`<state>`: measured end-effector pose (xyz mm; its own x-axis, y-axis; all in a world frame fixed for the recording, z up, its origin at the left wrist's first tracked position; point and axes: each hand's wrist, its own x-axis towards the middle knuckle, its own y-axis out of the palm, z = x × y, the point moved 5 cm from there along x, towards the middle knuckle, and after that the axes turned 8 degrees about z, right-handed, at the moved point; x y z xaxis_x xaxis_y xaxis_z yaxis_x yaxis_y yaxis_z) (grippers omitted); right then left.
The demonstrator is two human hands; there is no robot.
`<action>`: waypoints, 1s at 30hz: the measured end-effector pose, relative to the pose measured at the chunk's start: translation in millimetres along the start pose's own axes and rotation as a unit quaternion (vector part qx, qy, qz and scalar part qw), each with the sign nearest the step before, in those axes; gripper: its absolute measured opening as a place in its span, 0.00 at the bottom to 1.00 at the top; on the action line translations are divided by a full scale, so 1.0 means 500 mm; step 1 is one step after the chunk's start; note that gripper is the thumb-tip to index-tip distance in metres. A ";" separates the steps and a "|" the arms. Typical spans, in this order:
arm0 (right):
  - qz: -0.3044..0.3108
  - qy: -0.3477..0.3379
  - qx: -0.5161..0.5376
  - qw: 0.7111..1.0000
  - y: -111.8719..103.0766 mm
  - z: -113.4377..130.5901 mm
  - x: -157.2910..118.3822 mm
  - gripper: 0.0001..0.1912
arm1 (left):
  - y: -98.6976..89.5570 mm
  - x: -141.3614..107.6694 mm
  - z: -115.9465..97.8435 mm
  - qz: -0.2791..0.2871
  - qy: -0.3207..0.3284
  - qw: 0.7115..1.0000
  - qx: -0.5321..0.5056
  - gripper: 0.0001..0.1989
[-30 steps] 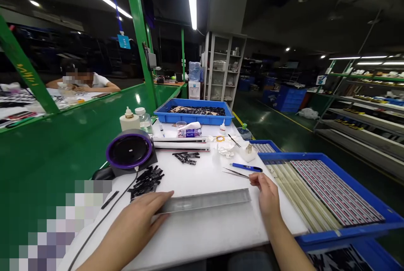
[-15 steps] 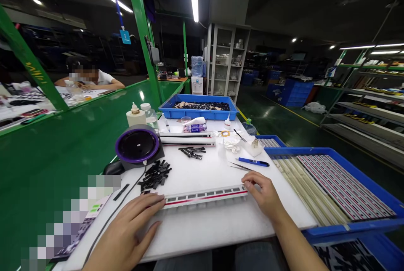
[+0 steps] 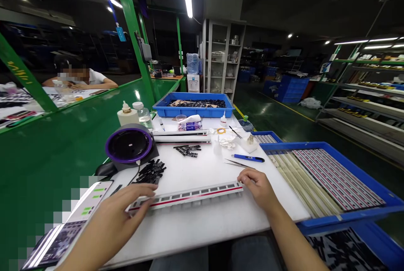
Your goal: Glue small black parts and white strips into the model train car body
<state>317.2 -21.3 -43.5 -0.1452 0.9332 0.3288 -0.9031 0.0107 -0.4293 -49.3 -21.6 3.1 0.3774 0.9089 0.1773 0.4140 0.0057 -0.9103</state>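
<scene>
A long white model train car shell (image 3: 195,194), with a red stripe and a row of window openings, lies across the white worktop in front of me. My left hand (image 3: 124,210) has its left end between thumb and fingers. At the right end, my right hand (image 3: 257,187) pinches the tip with thumb and forefinger. Small black strips (image 3: 151,172) lie in a pile beyond my left hand, and a smaller group of black pieces (image 3: 187,150) sits farther back. Tweezers (image 3: 236,163) and a blue pen-like tool (image 3: 248,158) rest beyond my right hand.
Two more train car shells (image 3: 181,139) lie behind the black pieces. A round purple-rimmed device (image 3: 129,144) and a phone or tablet (image 3: 67,237) are at the left. Blue trays (image 3: 328,147) stand right; another blue tray (image 3: 194,112) is at the back. A co-worker (image 3: 82,75) sits far left.
My left hand has moved left and now grips the shell's left end, exposing more windows. My right hand stays at the right end. The whole view has shifted slightly.
</scene>
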 end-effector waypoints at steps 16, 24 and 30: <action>-0.061 0.055 0.087 0.993 -0.014 -0.030 0.003 0.15 | 0.178 0.217 -0.328 0.283 0.185 0.925 0.174 0.14; -0.074 0.085 -0.024 0.993 -0.032 0.033 0.113 0.18 | 0.167 0.252 -0.264 0.305 0.137 0.939 0.082 0.15; 0.049 0.097 -0.082 0.991 0.015 0.010 0.288 0.28 | 0.165 0.241 -0.244 0.283 0.123 0.951 0.031 0.10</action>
<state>287.6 111.4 4.9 -0.1343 0.9840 0.1172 -0.8078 -0.0402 -0.5881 131.4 37.4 -4.8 0.7104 0.6488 -0.2727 0.0407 -0.4247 -0.9044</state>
